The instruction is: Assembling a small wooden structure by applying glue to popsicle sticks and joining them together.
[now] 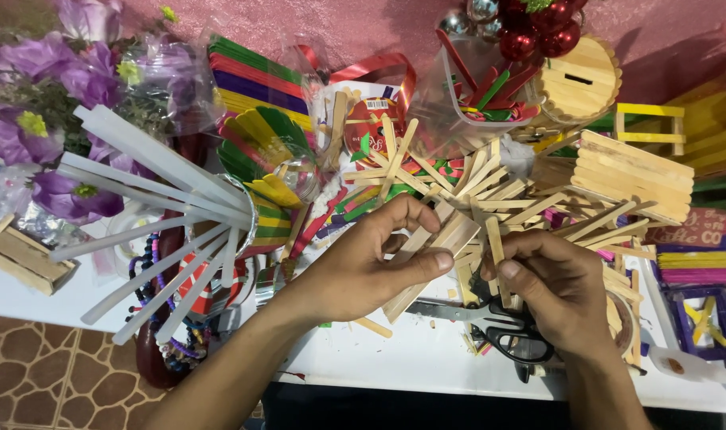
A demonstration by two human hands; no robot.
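Observation:
My left hand (363, 267) grips a panel of glued plain wooden craft sticks (434, 251), thumb on top, holding it tilted over the white table (395, 358). My right hand (558, 291) pinches a single short wooden stick (496, 247) upright against the panel's right edge. Both hands hover above a pair of black-handled scissors (498, 322) lying on the table. Behind the hands lies a loose pile of plain craft sticks (490, 187).
White glue-gun sticks (164, 223) fan out of a container at left, beside purple artificial flowers (52, 87). Coloured craft sticks (259, 131) sit behind. Stick-built boxes (630, 171) and a round wooden box (578, 80) stand at right. A glue bottle (689, 366) lies at lower right.

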